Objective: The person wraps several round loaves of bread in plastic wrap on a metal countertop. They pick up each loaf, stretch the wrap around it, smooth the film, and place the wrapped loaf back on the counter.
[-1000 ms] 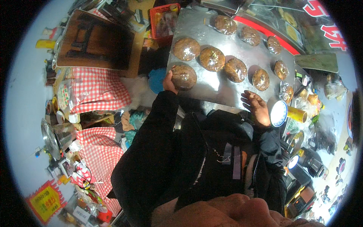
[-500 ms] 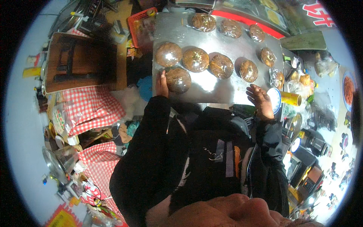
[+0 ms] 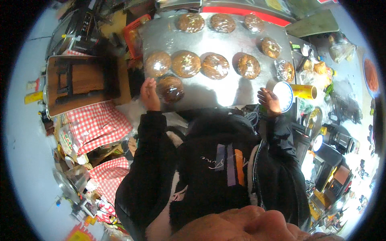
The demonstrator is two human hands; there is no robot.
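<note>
Round brown flatbreads in clear plastic wrap lie spread over a shiny metal tabletop (image 3: 201,94). My left hand (image 3: 150,95) is open at its near left corner, fingers extended and holding nothing. Just right of it lies the nearest wrapped flatbread (image 3: 170,88), with a small gap between. Behind that one runs a row with a left flatbread (image 3: 157,63), a second flatbread (image 3: 185,64), and more to the right. My right hand (image 3: 270,101), fingers apart and empty, hovers at the near right edge, beside a white dish with a blue rim (image 3: 284,97); whether they touch I cannot tell.
A yellow cylinder (image 3: 304,91) lies right of the dish. Plastic bags (image 3: 341,48) and bowls crowd the right side. A red basket (image 3: 134,34) stands off the far left corner. To the left are a brown wooden board (image 3: 86,84) and red-checked cloths (image 3: 98,124).
The view has swung, so the table appears further left. My left hand has come away from the nearest flatbread's left edge. My right hand stays beside the dish.
</note>
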